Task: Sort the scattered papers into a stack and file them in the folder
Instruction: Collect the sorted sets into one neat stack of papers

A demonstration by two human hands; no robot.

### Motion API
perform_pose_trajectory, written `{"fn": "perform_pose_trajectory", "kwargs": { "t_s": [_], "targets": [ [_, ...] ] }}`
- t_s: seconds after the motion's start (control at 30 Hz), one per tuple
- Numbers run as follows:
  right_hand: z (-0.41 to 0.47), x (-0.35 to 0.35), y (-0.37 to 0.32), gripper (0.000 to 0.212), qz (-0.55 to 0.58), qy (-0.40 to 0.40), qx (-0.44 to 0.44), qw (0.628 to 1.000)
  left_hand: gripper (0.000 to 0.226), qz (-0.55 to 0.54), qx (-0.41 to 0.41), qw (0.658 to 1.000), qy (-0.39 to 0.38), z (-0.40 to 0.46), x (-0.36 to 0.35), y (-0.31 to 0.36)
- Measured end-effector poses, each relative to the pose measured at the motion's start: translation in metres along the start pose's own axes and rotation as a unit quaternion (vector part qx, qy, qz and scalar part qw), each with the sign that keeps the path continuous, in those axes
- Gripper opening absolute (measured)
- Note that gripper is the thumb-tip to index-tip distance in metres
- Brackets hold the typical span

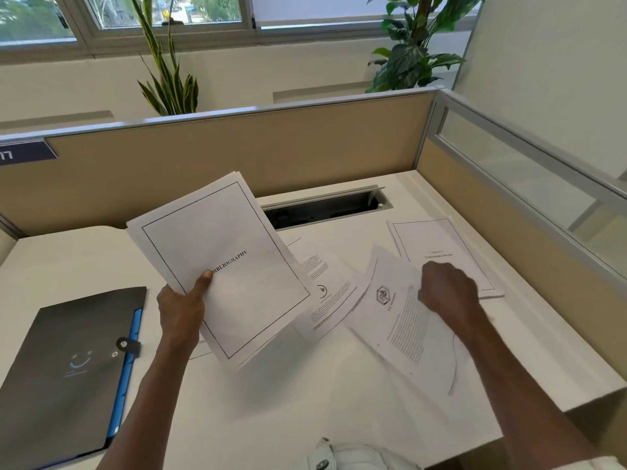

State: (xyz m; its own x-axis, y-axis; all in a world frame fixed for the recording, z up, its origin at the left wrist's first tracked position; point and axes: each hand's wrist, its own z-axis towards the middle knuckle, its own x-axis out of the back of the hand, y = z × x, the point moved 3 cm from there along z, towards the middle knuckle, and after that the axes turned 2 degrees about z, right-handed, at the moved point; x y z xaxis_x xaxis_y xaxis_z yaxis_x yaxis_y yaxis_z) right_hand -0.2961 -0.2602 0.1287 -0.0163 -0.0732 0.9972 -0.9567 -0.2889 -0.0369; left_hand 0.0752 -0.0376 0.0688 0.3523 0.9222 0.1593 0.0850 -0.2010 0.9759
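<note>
My left hand (183,310) holds a thin stack of white sheets (220,266) above the desk, tilted, with a bordered page reading "BIBLIOGRAPHY" on top. My right hand (448,293) rests knuckles-up on loose papers at the right, its fingers curled onto a printed page with a logo (397,320); whether it grips the page I cannot tell. A bordered chapter title page (441,245) lies behind that hand. Another printed sheet (325,293) lies between the two hands. A black folder (68,371) with a blue edge and a snap strap lies closed at the left.
The white desk (271,401) is boxed in by beige partition panels (237,154) at the back and right. An open cable slot (325,208) runs along the back of the desk. Potted plants stand beyond the partition.
</note>
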Motion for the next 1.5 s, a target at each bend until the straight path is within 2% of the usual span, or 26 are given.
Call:
{"fn": "perform_pose_trajectory", "kwargs": {
  "t_s": [0.13, 0.33, 0.43, 0.53, 0.6, 0.7, 0.77, 0.87, 1.1, 1.3, 1.4, 1.47, 1.5],
  "targets": [
    [0.002, 0.049, 0.005, 0.011, 0.022, 0.096, -0.009, 0.995, 0.068, 0.0, -0.002, 1.0, 0.0, 0.002, 0.0, -0.001],
    [0.023, 0.07, -0.015, 0.011, 0.133, 0.112, 0.062, 0.983, 0.069, -0.023, 0.003, 1.0, -0.003, 0.011, 0.008, -0.009],
    [0.042, 0.055, -0.032, 0.019, 0.246, 0.072, 0.081, 0.963, 0.066, -0.049, 0.01, 0.999, -0.013, 0.019, 0.016, -0.012],
    [0.065, 0.018, -0.053, 0.025, 0.348, -0.018, 0.057, 0.936, 0.064, -0.054, 0.014, 0.998, -0.028, 0.027, 0.026, -0.018],
    [0.076, -0.015, -0.068, 0.03, 0.367, -0.073, 0.035, 0.927, 0.053, -0.048, 0.023, 0.998, -0.036, 0.029, 0.032, -0.022],
    [0.086, -0.066, -0.091, 0.049, 0.36, -0.123, -0.006, 0.925, 0.032, -0.032, 0.031, 0.998, -0.052, 0.034, 0.039, -0.03],
    [0.088, -0.096, -0.103, 0.062, 0.336, -0.138, -0.015, 0.932, 0.041, -0.029, 0.038, 0.998, -0.045, 0.035, 0.042, -0.035],
    [0.086, -0.126, -0.118, 0.059, 0.282, -0.138, -0.009, 0.949, 0.054, -0.043, 0.05, 0.997, -0.051, 0.037, 0.046, -0.045],
    [0.079, -0.157, -0.129, 0.044, 0.118, -0.138, 0.018, 0.983, 0.053, -0.043, 0.057, 0.997, -0.038, 0.039, 0.051, -0.06],
    [0.095, -0.155, -0.125, 0.057, 0.094, -0.144, 0.004, 0.985, 0.058, -0.03, 0.066, 0.997, -0.033, 0.043, 0.052, -0.068],
    [0.102, -0.157, -0.123, 0.083, 0.109, -0.168, -0.012, 0.98, 0.065, -0.032, 0.069, 0.996, -0.038, 0.043, 0.05, -0.069],
    [0.106, -0.158, -0.121, 0.095, 0.128, -0.196, -0.03, 0.972, 0.056, -0.032, 0.07, 0.996, -0.045, 0.044, 0.049, -0.07],
    [0.108, -0.158, -0.119, 0.093, 0.144, -0.206, -0.039, 0.967, 0.051, -0.03, 0.069, 0.996, -0.05, 0.043, 0.048, -0.07]
  ]
}}
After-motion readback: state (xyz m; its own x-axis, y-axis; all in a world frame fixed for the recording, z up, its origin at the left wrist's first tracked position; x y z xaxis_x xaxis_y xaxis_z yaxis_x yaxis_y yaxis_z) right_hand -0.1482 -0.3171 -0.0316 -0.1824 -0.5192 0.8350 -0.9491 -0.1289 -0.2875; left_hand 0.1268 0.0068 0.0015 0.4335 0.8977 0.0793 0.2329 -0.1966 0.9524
